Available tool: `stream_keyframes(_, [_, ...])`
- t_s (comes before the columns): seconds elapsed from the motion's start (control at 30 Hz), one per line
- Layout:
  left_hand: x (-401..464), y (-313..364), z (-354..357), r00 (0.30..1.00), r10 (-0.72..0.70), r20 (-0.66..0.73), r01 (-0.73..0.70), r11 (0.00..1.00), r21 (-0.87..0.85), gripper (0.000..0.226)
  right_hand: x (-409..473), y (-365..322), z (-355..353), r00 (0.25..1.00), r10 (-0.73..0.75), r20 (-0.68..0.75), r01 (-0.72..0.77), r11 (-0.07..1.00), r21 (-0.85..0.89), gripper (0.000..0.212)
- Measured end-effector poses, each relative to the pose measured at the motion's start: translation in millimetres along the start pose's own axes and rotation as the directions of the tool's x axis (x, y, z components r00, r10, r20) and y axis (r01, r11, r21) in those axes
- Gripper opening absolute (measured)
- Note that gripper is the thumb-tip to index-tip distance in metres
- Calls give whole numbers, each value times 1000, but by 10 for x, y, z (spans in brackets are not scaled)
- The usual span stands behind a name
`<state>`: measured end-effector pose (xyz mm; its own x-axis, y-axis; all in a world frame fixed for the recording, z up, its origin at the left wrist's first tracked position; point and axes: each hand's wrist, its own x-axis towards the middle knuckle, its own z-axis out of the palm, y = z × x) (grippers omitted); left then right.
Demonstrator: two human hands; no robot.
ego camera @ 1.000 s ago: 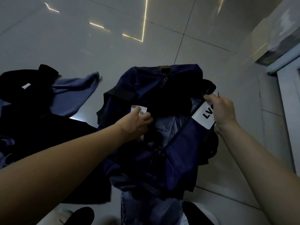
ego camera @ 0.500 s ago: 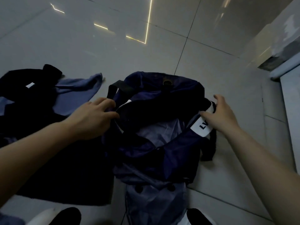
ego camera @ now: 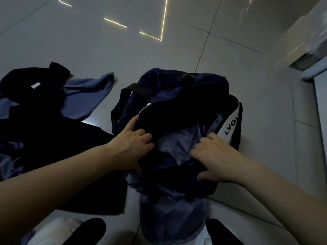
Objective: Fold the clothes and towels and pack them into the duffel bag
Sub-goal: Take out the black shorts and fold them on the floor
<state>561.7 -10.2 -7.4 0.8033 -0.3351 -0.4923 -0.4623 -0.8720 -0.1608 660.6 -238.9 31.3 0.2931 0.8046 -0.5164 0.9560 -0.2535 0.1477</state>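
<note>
Presently, a navy-blue fabric duffel bag [ego camera: 177, 89] sits open on the pale glossy tiled floor [ego camera: 88, 41], its mouth facing up toward the camera. Inside the opening lies a crumpled light-blue garment [ego camera: 178, 138], with a black garment [ego camera: 169, 117] lying over the far part of the interior. The left hand [ego camera: 131, 144] is at the left rim of the opening: the thumb rests along the white-edged lip, and the fingers are curled down into the cloth just inside the bag; whether they pinch the light-blue garment or the bag's lining cannot be determined. The right hand [ego camera: 217, 156] is at the near right side of the opening, fingers bent and bunched into the light-blue garment, thumb lying lower against the dark bag wall. The garment thus lies between the two hands and beneath their fingertips. A white strap with black lettering [ego camera: 230, 121] runs along the right rim, just beyond the right hand. A black carry strap [ego camera: 139, 89] arches over the bag's left shoulder. Left of the bag, well apart from both hands, a heap of black and blue clothing [ego camera: 44, 106] lies spread on the floor. Blue fabric [ego camera: 173, 214] extends from beneath the bag toward the camera. Dark shoe tips [ego camera: 88, 230] show at the bottom edge.
</note>
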Motion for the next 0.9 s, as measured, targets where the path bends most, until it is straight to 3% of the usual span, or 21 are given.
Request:
stream_keyframes(0.07, [-116,-51,75,983,38,-181,-36,999,11,59,-121,-36,-24,962,-32,-271,24,999,-31,36])
stream_keyframes(0.13, [-199,-76,147,938,32,-345,-40,999,-17,33,-218,-83,-41,855,-97,-509,67,995,-77,17])
stream_keyframes(0.2, [-319,-64,214,846,-7,-533,-21,999,-48,8,-261,-192,-73,769,-154,-620,93,987,-129,10])
stream_keyframes(0.23, [-396,-50,275,808,-31,-588,-5,998,-60,10,-258,-274,-32,742,-175,-647,111,984,-139,11])
stream_keyframes(0.33, [-648,77,615,787,-50,-615,24,998,-50,15,-204,-531,314,753,-254,-607,212,967,-142,15])
stream_keyframes(0.43, [-783,199,973,825,-50,-563,31,999,-45,15,-153,-671,733,831,-293,-472,280,955,-101,45])
stream_keyframes(0.53, [-789,249,1077,812,-37,-582,1,998,-63,15,-117,-680,857,893,-248,-375,271,962,8,69])
stream_keyframes(0.6, [-800,266,1075,797,-25,-604,-21,997,-69,17,-96,-636,798,904,-233,-357,271,961,58,70])
stream_keyframes(0.7, [-886,241,1109,765,-42,-643,-19,996,-88,38,-88,-595,582,889,-222,-401,269,961,64,61])
stream_keyframes(0.8, [-1066,249,1143,711,-177,-680,39,976,-214,51,-32,-708,264,856,-179,-486,294,940,171,49])
stream_keyframes(0.9, [-1308,181,1273,664,-461,-589,177,862,-475,58,133,-962,-109,806,-154,-572,345,907,243,45])
